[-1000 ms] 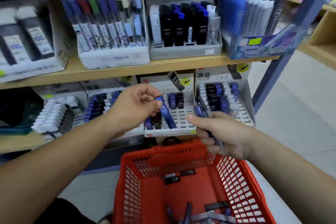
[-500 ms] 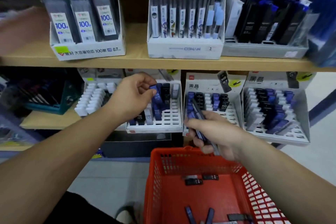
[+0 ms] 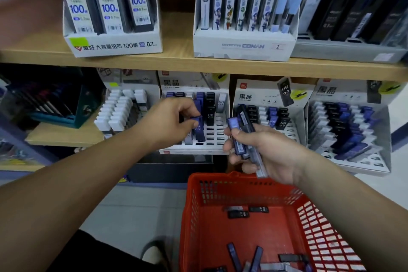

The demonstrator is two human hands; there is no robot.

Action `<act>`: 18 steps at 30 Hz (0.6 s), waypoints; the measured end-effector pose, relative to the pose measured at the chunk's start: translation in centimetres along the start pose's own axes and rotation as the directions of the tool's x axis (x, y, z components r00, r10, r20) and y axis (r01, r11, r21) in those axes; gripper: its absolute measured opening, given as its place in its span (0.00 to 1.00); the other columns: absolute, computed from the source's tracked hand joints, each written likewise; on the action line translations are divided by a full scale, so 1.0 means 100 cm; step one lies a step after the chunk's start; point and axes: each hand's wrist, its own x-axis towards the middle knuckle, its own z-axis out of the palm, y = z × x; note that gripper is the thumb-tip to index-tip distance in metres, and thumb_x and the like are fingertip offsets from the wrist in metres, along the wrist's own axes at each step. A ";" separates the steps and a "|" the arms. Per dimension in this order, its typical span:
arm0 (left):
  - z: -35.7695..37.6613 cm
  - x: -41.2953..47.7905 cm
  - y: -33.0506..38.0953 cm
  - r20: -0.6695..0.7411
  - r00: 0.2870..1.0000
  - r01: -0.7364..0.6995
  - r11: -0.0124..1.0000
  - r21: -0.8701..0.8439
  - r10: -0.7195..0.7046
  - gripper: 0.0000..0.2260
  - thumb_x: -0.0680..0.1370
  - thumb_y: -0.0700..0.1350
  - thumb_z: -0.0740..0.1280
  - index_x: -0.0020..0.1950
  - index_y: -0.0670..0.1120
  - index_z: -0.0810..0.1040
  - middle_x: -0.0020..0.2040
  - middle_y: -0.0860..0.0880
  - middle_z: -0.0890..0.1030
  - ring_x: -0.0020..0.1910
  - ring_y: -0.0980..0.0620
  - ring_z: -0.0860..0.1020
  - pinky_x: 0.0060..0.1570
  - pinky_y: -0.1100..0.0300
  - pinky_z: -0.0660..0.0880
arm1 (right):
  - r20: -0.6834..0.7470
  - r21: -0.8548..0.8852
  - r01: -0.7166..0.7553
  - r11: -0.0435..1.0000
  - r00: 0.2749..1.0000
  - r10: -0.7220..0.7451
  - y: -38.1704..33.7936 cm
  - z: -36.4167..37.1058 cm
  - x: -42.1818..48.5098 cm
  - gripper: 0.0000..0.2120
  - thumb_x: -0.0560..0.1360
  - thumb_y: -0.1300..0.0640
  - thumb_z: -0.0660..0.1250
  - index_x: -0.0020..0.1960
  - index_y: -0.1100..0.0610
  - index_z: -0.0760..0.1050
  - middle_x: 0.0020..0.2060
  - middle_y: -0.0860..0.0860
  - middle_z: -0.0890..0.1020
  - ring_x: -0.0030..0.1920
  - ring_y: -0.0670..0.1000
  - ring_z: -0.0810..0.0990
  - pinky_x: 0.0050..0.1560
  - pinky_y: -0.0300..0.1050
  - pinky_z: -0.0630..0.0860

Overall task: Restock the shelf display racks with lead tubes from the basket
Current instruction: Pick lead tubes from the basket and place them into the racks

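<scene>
My left hand (image 3: 171,120) pinches a blue lead tube (image 3: 198,129) that stands in a slot of the white display rack (image 3: 215,139) on the lower shelf. My right hand (image 3: 267,152) holds a bundle of several blue, black and clear lead tubes (image 3: 241,137) just right of that rack, above the rim of the red basket (image 3: 198,216). Loose black and blue tubes (image 3: 238,213) lie on the basket floor. Two more racks, one in the middle (image 3: 268,104) and one at the right (image 3: 348,130), stand partly filled.
The upper wooden shelf (image 3: 176,59) carries a 100-lead box (image 3: 110,44), a Conan box (image 3: 242,46) and a grey tray of dark tubes (image 3: 353,26). A rack of white tubes (image 3: 120,112) and a teal box (image 3: 53,104) sit at lower left. Grey floor lies below.
The view has drawn closer to the shelf. My left hand has lowered the blue tube into the rack's slot. My right hand has lifted its bundle a little.
</scene>
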 end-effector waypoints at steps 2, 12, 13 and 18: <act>-0.002 -0.002 -0.001 0.018 1.000 -0.006 0.999 0.042 0.005 0.06 0.78 0.43 0.74 0.47 0.53 0.80 0.44 0.57 0.83 0.40 0.59 0.81 0.40 0.61 0.78 | -0.017 -0.015 -0.016 1.000 1.000 0.015 0.000 -0.004 -0.003 0.17 0.83 0.51 0.66 0.69 0.58 0.74 0.45 0.56 0.84 0.34 0.52 0.79 0.24 0.40 0.64; 0.014 -0.002 -0.002 0.018 0.977 -0.207 0.936 0.285 0.211 0.04 0.75 0.44 0.77 0.49 0.50 0.87 0.46 0.53 0.83 0.53 0.47 0.76 0.54 0.46 0.76 | 0.099 0.059 -0.010 0.998 0.995 0.004 0.002 -0.015 -0.009 0.13 0.84 0.58 0.63 0.65 0.62 0.78 0.42 0.56 0.81 0.30 0.49 0.69 0.25 0.39 0.58; 0.013 -0.001 0.001 -0.008 0.974 -0.212 0.922 0.324 0.227 0.03 0.75 0.46 0.75 0.49 0.51 0.87 0.47 0.53 0.82 0.53 0.47 0.76 0.54 0.46 0.76 | 0.117 0.045 -0.012 0.999 0.993 0.007 0.001 -0.015 -0.009 0.12 0.83 0.58 0.63 0.64 0.62 0.78 0.41 0.56 0.80 0.30 0.49 0.69 0.25 0.39 0.57; 0.021 -0.002 0.047 -0.075 0.997 -0.008 0.973 -0.232 -0.010 0.08 0.83 0.49 0.68 0.55 0.49 0.85 0.47 0.47 0.84 0.44 0.52 0.80 0.47 0.60 0.77 | 0.200 -0.116 -0.049 0.992 0.977 0.071 -0.001 -0.012 -0.014 0.13 0.83 0.56 0.65 0.63 0.61 0.77 0.37 0.55 0.77 0.31 0.51 0.72 0.23 0.38 0.57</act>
